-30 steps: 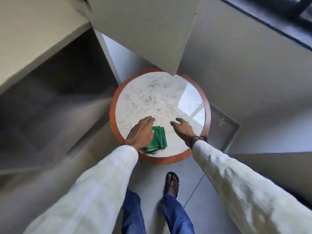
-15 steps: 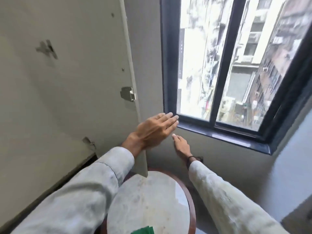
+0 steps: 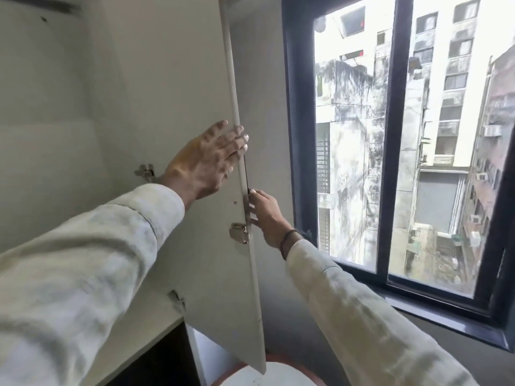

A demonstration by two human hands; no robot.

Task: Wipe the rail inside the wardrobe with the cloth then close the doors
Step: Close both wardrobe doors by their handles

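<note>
The pale wardrobe door stands open, with its inner face toward me. My left hand lies flat against that face, and its fingertips reach just past the door's free edge. My right hand is on the far side of that edge, thumb on the edge and fingers behind it, just above a metal latch. The green cloth is out of view. A dark bar shows at the top left inside the wardrobe; I cannot tell if it is the rail.
Two metal hinges sit on the door's inner side. A dark-framed window fills the right, its sill below. The round table shows at the bottom edge, under the door's corner.
My view rose from the table to the door. My left hand let go of the green cloth and rose to the door's inner face. My right hand rose and took hold of its edge.
</note>
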